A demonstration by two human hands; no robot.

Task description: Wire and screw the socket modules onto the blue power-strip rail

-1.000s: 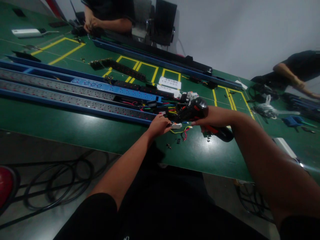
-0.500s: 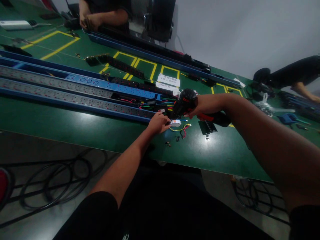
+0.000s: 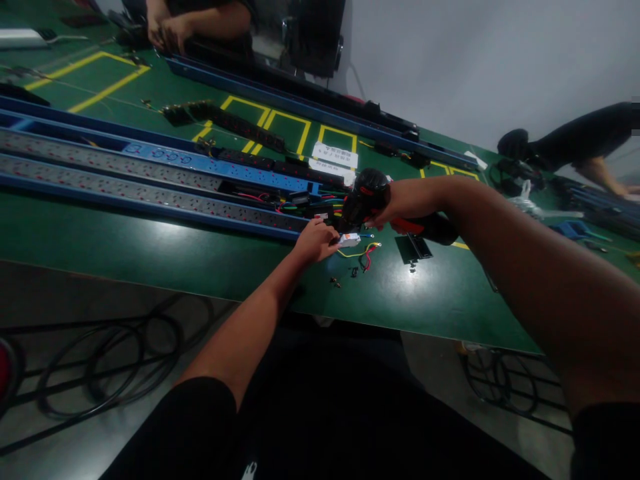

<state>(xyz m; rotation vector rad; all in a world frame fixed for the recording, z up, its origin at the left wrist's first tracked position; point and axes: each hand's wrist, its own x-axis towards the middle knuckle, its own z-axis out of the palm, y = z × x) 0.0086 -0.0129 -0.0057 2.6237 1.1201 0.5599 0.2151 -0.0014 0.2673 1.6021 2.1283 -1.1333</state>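
My right hand (image 3: 407,200) grips a black and red cordless screwdriver (image 3: 371,194), its nose angled down toward a small white breaker module (image 3: 349,239) on the green table (image 3: 150,247). My left hand (image 3: 314,241) holds that module at its left side. Loose yellow, red and blue wires (image 3: 364,251) trail from the module. Behind it, a bundle of coloured wires (image 3: 320,205) runs into the end of a long blue power strip housing (image 3: 150,180).
Small screws (image 3: 345,276) and a dark flat plate (image 3: 413,247) lie near the module. White labels (image 3: 334,157) lie further back. One person's hands (image 3: 167,30) work at the far side; another person's arm (image 3: 595,170) shows at the right. Cables (image 3: 110,367) coil on the floor.
The screwdriver has lifted off the table and swung left, with its nose now over the module. My left hand has stayed on the module. The view has drifted slightly.
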